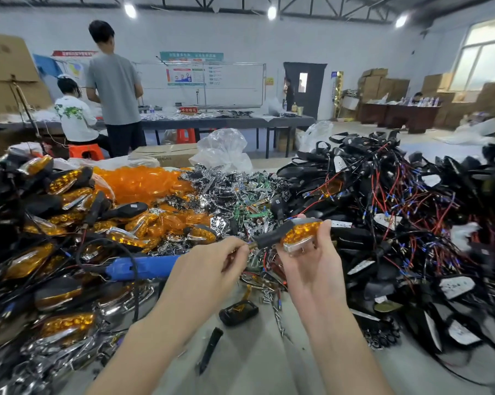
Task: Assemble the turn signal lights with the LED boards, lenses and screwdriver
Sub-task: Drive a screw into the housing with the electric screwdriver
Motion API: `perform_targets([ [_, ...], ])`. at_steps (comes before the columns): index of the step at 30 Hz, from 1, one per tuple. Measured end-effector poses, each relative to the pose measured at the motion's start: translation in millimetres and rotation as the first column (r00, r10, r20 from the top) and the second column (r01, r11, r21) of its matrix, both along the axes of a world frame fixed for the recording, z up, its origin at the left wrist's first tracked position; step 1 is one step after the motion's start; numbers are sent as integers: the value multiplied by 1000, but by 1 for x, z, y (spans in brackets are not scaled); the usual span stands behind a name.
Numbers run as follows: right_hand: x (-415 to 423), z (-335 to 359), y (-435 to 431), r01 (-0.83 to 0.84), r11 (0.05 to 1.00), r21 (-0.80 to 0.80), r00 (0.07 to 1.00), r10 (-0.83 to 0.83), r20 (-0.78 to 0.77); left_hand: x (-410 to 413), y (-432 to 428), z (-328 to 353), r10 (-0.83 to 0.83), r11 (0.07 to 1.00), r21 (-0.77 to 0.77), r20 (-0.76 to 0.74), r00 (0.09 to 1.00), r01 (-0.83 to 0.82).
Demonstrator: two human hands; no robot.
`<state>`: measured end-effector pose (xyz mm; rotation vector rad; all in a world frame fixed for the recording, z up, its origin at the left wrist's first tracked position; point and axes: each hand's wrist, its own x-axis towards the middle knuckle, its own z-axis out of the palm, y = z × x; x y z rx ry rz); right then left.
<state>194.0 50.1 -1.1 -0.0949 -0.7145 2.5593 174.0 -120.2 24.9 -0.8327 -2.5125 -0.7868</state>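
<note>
My right hand (311, 260) grips a turn signal light (297, 233) with an orange lens and chrome edge, held above the table. My left hand (212, 266) pinches the end of its black stalk (265, 240) between thumb and fingertips. A blue electric screwdriver (143, 266) lies on the table just left of my left hand. Loose orange lenses (143, 183) are heaped at the back. Green LED boards and chrome reflectors (240, 198) form a pile in the middle.
Finished orange lights (55, 223) are piled at the left. Black housings with red and black wires (397, 218) fill the right. A small black part (237, 312), a black bit (210, 349) and screws (274, 303) lie on the grey table (255, 366). People work at a far table.
</note>
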Motion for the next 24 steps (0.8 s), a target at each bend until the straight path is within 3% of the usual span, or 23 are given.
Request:
perform_targets([
  [5,8,6,1,30,999,-27,998,-29,58,0,-3,-2,-10,1000,-30,-10,1000,10],
  [10,1,14,-19,102,993,-59,990,-96,106,-1,-8,-1,-124,992,-22,106,987,127],
  [15,-19,40,-68,13,999,-29,999,-12,50,-18,-37,17,-39,998,-52,62,997,43],
  [20,-46,86,-127,-173,975,143,981,183,-63,-33,-92,65,130,981,-130,-128,983,-147],
  [24,-66,125,-182,-270,867,420,950,311,-32,-58,-143,115,349,923,-28,-355,867,-383],
])
